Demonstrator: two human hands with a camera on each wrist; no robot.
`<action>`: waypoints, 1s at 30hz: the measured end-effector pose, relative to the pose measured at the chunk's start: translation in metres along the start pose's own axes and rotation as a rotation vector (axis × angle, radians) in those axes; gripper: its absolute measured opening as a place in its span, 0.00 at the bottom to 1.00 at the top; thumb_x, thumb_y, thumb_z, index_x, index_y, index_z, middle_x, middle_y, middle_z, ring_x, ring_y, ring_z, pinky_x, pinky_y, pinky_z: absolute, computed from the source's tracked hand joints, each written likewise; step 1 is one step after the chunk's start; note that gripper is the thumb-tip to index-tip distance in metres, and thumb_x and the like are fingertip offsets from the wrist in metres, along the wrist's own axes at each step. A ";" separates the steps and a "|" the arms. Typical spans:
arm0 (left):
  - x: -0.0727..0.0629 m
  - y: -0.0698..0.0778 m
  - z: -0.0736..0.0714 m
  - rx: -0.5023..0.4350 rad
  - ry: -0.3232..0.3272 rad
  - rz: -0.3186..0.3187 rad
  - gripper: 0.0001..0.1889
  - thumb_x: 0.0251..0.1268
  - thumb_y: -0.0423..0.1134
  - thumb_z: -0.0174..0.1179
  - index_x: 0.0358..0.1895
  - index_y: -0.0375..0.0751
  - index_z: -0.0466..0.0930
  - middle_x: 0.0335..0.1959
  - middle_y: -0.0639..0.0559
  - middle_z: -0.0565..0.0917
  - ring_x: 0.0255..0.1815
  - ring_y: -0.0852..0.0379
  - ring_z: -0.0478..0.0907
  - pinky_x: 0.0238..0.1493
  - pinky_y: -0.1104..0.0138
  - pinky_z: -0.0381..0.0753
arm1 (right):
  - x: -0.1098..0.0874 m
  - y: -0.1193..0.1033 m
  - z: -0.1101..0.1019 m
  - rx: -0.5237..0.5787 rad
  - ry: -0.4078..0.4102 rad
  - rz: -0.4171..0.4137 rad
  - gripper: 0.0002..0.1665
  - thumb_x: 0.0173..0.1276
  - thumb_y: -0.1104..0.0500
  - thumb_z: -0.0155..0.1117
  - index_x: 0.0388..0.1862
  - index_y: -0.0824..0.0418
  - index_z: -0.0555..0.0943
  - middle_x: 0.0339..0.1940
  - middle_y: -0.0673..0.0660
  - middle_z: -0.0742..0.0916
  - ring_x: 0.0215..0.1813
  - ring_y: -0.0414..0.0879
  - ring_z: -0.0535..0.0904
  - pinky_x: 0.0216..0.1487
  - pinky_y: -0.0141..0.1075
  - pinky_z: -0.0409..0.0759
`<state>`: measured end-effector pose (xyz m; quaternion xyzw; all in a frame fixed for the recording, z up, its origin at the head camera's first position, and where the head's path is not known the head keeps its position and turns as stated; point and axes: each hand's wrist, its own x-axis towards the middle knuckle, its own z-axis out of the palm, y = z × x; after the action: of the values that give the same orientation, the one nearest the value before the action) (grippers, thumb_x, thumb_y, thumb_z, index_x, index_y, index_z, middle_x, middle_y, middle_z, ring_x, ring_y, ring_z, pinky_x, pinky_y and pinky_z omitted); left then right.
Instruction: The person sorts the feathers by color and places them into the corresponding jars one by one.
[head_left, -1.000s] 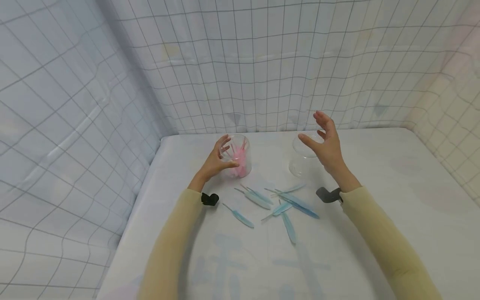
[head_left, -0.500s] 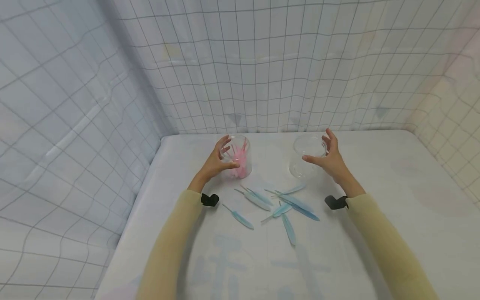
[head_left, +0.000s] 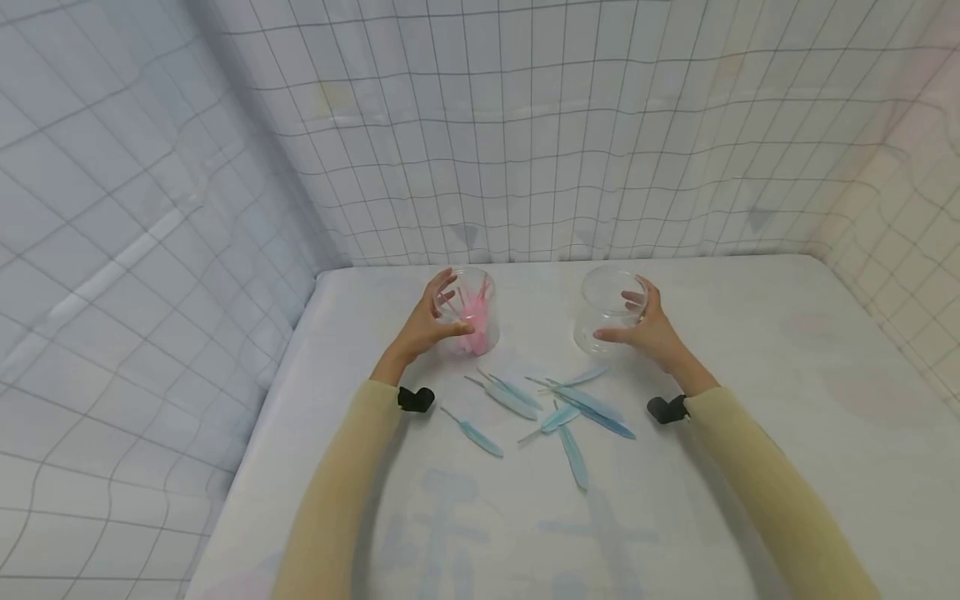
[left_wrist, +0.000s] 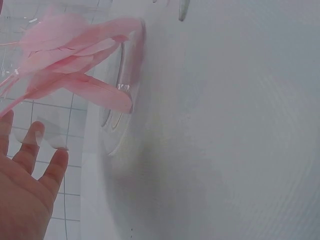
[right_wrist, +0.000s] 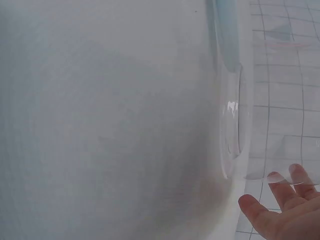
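White tabletop [head_left: 810, 350], hands [head_left: 423, 327] around plain clear jars [head_left: 607, 308], blue feathers [head_left: 512, 402]

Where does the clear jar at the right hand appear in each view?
Head: the clear jar is right of centre, the right hand around its side.
Left wrist: not in it.
Right wrist: right side, above the fingers.
Landmark in all three: gridded curtain.

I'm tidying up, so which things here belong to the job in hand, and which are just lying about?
Likely the job:
clear round jar gripped by the left hand
slender pink feathers inside it
second clear round jar gripped by the right hand
loose pale-blue feathers on the white table

Likely just surroundings:
white grid-lined curtain
black wrist-worn devices
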<state>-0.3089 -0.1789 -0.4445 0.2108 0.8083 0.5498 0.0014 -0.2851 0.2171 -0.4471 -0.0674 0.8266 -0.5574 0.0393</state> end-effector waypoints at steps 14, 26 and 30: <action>-0.002 -0.002 0.003 -0.018 0.016 0.004 0.54 0.50 0.38 0.74 0.76 0.51 0.44 0.74 0.57 0.54 0.72 0.47 0.53 0.64 0.47 0.52 | 0.001 0.009 0.005 -0.012 0.019 -0.068 0.66 0.46 0.49 0.80 0.75 0.54 0.46 0.72 0.62 0.62 0.71 0.59 0.55 0.65 0.58 0.57; -0.012 0.030 0.003 -0.058 -0.007 -0.036 0.55 0.52 0.36 0.72 0.76 0.42 0.39 0.75 0.45 0.49 0.73 0.42 0.48 0.67 0.44 0.46 | 0.001 0.010 0.004 -0.010 0.023 -0.075 0.64 0.47 0.47 0.80 0.75 0.53 0.48 0.71 0.60 0.64 0.69 0.58 0.57 0.64 0.57 0.58; -0.014 0.035 0.004 -0.044 0.009 -0.063 0.55 0.52 0.34 0.71 0.76 0.42 0.38 0.76 0.44 0.48 0.73 0.44 0.48 0.68 0.47 0.46 | 0.002 0.011 0.005 -0.010 0.026 -0.071 0.64 0.47 0.48 0.80 0.75 0.53 0.48 0.71 0.60 0.64 0.69 0.57 0.58 0.64 0.56 0.58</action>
<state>-0.2836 -0.1697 -0.4185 0.1830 0.8021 0.5681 0.0198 -0.2869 0.2168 -0.4594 -0.0895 0.8269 -0.5552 0.0084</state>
